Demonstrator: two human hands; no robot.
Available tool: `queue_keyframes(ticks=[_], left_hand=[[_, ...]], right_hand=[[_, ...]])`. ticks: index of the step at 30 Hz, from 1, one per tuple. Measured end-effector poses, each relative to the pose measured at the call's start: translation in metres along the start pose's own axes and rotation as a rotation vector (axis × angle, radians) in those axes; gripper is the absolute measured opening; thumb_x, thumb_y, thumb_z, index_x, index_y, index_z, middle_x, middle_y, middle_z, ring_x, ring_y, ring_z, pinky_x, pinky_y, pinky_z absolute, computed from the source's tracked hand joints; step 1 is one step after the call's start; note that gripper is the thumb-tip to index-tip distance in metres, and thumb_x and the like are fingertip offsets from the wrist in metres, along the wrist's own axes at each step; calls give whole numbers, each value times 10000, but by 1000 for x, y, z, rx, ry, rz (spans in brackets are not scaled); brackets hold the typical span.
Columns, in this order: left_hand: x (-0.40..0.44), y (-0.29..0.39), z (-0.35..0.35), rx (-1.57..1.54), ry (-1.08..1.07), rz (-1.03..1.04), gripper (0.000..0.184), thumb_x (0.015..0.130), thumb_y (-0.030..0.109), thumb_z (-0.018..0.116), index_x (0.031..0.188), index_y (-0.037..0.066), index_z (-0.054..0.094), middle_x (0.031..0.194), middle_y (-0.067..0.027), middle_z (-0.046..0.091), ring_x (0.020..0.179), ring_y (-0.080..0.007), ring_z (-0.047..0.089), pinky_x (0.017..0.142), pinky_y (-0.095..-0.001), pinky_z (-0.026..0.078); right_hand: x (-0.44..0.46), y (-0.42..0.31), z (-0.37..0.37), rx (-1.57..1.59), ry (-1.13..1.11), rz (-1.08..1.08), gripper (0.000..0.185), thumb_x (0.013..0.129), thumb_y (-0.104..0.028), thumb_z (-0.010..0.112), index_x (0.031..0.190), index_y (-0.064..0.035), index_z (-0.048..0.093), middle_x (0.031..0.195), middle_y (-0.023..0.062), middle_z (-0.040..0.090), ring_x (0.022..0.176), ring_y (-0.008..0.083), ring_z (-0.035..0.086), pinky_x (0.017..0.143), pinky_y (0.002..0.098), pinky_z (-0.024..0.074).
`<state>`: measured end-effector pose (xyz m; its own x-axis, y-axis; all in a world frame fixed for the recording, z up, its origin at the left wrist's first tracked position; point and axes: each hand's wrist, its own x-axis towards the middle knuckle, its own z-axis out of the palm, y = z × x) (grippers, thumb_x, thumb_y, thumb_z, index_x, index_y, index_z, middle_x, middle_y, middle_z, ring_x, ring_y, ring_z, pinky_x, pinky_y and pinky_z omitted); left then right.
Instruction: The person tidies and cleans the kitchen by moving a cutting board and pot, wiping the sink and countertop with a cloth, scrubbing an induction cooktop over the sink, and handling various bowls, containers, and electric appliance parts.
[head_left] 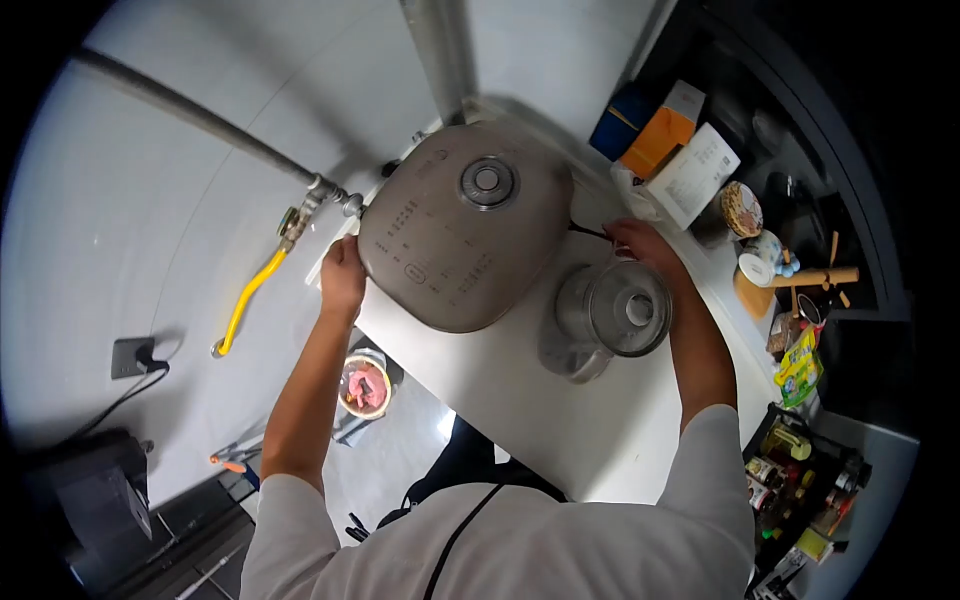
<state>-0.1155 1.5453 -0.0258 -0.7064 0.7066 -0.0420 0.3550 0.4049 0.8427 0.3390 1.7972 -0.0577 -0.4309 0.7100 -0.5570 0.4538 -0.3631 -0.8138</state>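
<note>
A large grey-brown appliance [450,240] with rounded corners, printed markings and a round knob on top lies at the back of the white counter. My left hand [343,277] is closed on its left edge, with the fingertips partly hidden. On the other side, my right hand [640,248] has its fingers pinched together at the end of a thin black cord-like piece [588,230] that runs to the appliance. A clear glass jug [585,330] with a round lid stands close to my right forearm.
A metal pipe with a valve and yellow hose [250,295] is on the left wall. Boxes [692,175], a jar [738,212] and packets line the right side. A bin [365,388] stands on the floor. Below right is a rack of bottles [790,470].
</note>
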Motion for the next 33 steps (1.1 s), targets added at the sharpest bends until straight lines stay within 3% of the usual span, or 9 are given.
queue_keyframes(ticks=[2,5,10,17,21,23,26,30,33], left_hand=[[-7,25,-10,74,-4,54,484,1064,408,461,1167,-24,654,1017,-200,710,933,-318,675,853,-394,504],[-18,72,1,214,32,315,472,1029,397,542,1211,-32,620,1116,-231,676,1021,-346,658,909,-407,502],[-24,124,16,427,-54,542,640,883,395,742,1271,-84,569,1232,-272,616,1138,-409,614,996,-440,488],[-19,137,14,499,-149,434,657,825,370,793,1256,-77,579,1228,-248,618,1117,-399,617,977,-442,496],[-16,151,14,568,-231,372,631,806,329,802,1254,-60,588,1214,-240,623,1111,-403,614,969,-441,500],[-21,158,15,610,-252,340,613,802,302,801,1259,-49,593,1234,-243,621,1137,-410,601,985,-453,491],[-45,169,32,630,38,849,617,805,239,789,1324,-4,561,1328,-255,576,1221,-429,553,1037,-478,454],[-98,257,68,365,-28,1128,733,808,137,769,1458,77,434,1478,-260,445,1344,-455,445,1103,-485,397],[-101,293,101,473,182,1362,512,880,242,733,1331,57,577,1323,-244,594,1216,-415,568,1009,-471,469]], right_hand=[[2,-4,-3,-234,48,-115,282,978,-335,633,969,-53,634,867,51,603,806,165,578,748,306,471],[14,-12,-5,156,-23,-130,282,978,-321,634,969,-40,643,852,41,596,792,153,573,723,299,470],[14,-62,8,180,-162,-182,255,962,-294,667,1014,-45,649,854,30,630,771,125,573,715,278,439],[-30,-80,-4,510,-7,-446,267,976,-287,658,1084,-43,651,787,-16,543,733,103,504,696,248,402],[-69,-108,-19,389,-124,-511,356,1000,-254,624,1274,-28,644,757,-39,507,733,81,489,682,233,386],[-86,-111,-18,311,-86,-568,323,1009,-242,611,1249,-31,661,780,-34,538,757,80,508,709,226,404],[-116,-109,-16,164,15,-615,282,1017,-217,604,1220,-36,678,858,-20,606,817,81,546,786,225,444],[-143,-93,-12,-51,39,-667,241,1016,-178,607,1194,-36,685,1015,5,678,942,91,596,917,241,472],[-161,-86,-13,-178,-7,-740,231,1013,-163,614,1191,-29,673,1059,5,684,996,92,602,943,251,473]])
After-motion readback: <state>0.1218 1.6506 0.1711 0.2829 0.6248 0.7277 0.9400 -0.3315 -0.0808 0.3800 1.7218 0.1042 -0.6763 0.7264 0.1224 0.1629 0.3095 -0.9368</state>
